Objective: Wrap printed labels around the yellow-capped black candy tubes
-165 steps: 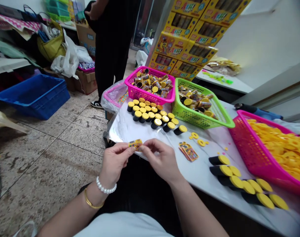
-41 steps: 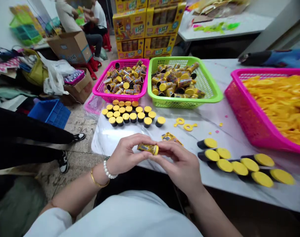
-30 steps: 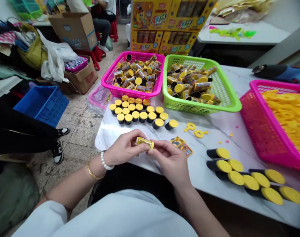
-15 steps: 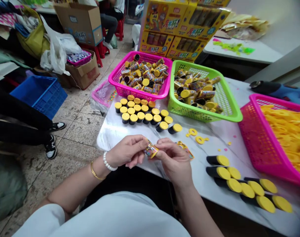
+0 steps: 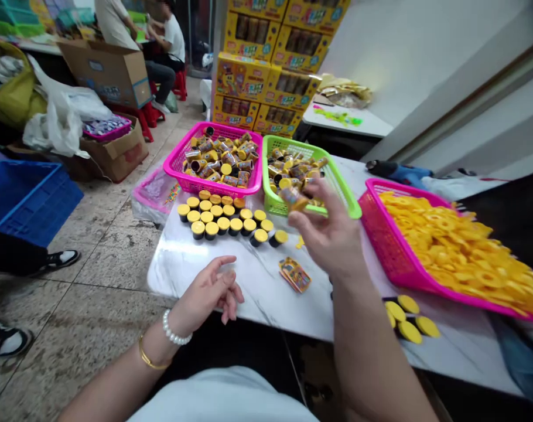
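Note:
My right hand (image 5: 337, 234) is raised at the near side of the green basket (image 5: 354, 206), blurred by motion. A small cup with a printed yellow label (image 5: 293, 199) is at its thumb and fingertips. My left hand (image 5: 211, 293), with nothing in it, hovers over the near table edge, fingers apart and loosely bent. Between the hands a small stack of printed labels (image 5: 295, 274) lies on the white table (image 5: 244, 278). Black cups with yellow lids (image 5: 223, 224) stand in rows beyond my left hand. Labelled cups fill the green basket.
A pink basket (image 5: 168, 167) of labelled cups stands left of the green one. Another pink basket (image 5: 383, 258) holds yellow plastic pieces (image 5: 446, 240). More yellow-lidded cups (image 5: 409, 332) lie at the right. Yellow boxes (image 5: 244, 79) are stacked behind; a blue crate (image 5: 33, 196) is on the floor.
My hands have parted. The right has moved up and away with the labelled cup, towards the green basket. The left has let go of the cup and opened. The view has turned right.

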A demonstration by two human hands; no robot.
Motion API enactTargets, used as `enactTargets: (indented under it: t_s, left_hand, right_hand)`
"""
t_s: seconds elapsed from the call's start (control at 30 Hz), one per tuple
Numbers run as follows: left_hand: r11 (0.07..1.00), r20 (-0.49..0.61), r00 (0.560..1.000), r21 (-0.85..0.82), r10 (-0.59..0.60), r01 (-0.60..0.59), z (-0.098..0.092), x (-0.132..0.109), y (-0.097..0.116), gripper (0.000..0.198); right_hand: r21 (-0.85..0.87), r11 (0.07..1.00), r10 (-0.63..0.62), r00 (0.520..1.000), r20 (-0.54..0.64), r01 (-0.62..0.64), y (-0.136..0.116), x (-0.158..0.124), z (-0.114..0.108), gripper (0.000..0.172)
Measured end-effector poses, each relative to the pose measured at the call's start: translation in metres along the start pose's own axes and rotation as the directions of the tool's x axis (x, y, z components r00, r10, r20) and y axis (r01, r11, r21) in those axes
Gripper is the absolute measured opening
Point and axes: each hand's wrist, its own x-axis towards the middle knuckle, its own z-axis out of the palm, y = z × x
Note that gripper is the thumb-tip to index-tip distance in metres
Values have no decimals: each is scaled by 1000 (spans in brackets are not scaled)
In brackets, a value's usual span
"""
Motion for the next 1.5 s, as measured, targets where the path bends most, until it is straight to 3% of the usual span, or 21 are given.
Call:
enactTargets:
  t_s: [0.07,0.2,0.27,0.37,0.5,0.63,0.73,0.83,0.93,1.03,1.27,1.37,1.5]
  left_hand:
    - [1000,9,1000,13,14,-14,-2,-2,-1,78]
    - [999,15,1000,45,23,-24,-4,-3,-2,59]
    - [998,33,999,62,18,-20,-4,-2,-2,53]
    - [997,36,999,76,10,-13,-3,-1,-1,51]
    - [993,-4,1000,121,11,-10,2,-1,1,54]
    - [988,-97,993,144,73,-59,8,-2,0,50]
    - [981,-162,970,93,184,-170,9,-3,-2,47]
    - [974,-227,949,-12,220,-228,4,-1,-3,46]
    - [974,-248,950,-72,190,-214,-6,-1,0,50]
    - [982,-204,962,-14,181,-188,-11,-1,5,53]
    - [980,-220,960,136,172,-144,-9,2,16,41]
    - [980,-207,965,143,163,-135,-14,3,18,36]
    - [995,-252,964,65,86,-71,-19,2,19,34]
  right_hand:
    - [-167,986,-4,1000,-27,-1,11,0,-13,66]
    - [-427,904,4,997,72,28,29,-60,-12,30]
    - [-512,859,48,998,45,-18,39,-93,-4,29]
    - [-535,842,72,997,-21,-72,54,-116,9,28]
    - [-502,862,52,997,-65,-77,58,-110,12,26]
    - [-389,921,-46,992,-114,-2,24,-99,14,19]
    - [-217,973,-117,981,-156,81,-9,-96,34,8]
    - [28,995,-99,995,1,99,-26,-96,61,12]
    - [239,970,-9,968,250,-53,-25,-96,76,27]
    - [281,951,26,939,343,-129,-19,-96,76,35]
    - [224,972,-3,942,334,-77,-36,-105,61,35]
    - [297,934,74,921,384,-199,-37,-105,51,33]
    - [407,766,367,859,357,-497,-20,-93,42,25]
